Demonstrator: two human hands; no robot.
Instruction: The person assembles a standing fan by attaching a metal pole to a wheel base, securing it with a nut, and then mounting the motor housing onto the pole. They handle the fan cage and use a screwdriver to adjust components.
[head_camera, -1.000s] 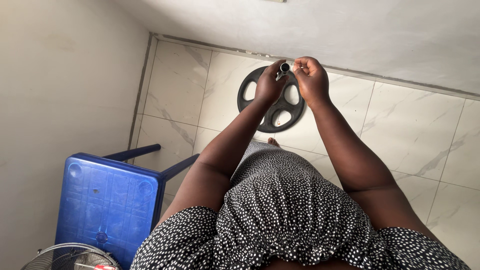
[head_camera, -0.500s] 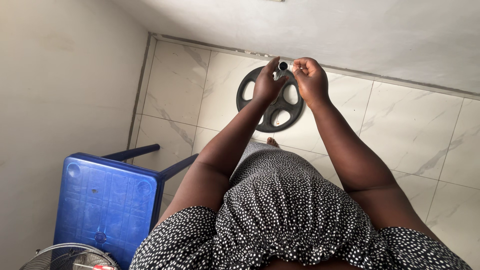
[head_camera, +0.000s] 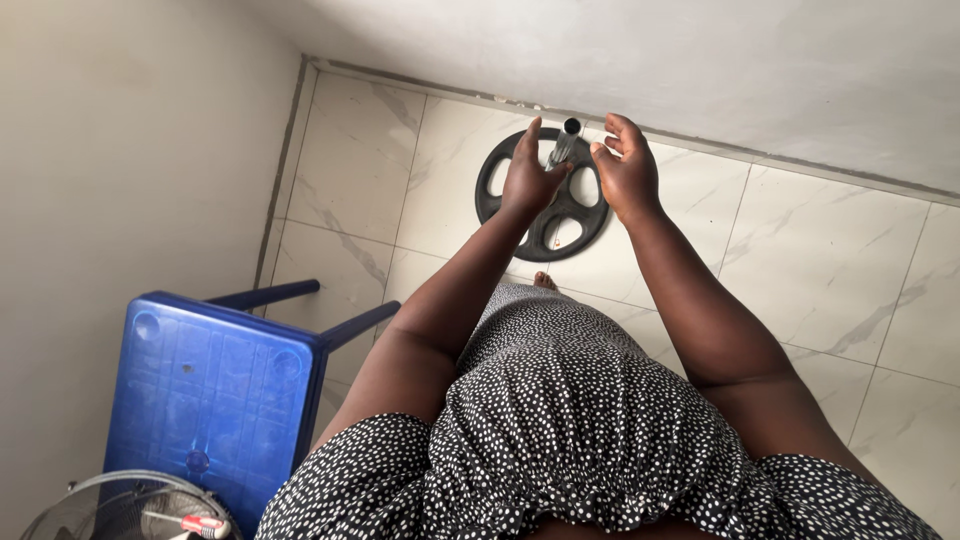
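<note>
Overhead, head view: left hand spread, thumb touching upright metal tube rising from black round base on floor; right hand spread just beside tube top. Step judged: steadying tube; next move calls for firm grip.

A single camera sits on the person's head and looks steeply down along the body to the tiled floor. The polka-dot dress fills the lower middle of the frame, very near the lens; both hands reach toward the upper centre, farther off. The room corner lies at the upper left, and a blue plastic table sits at the lower left. No second view shares this scene.
</note>
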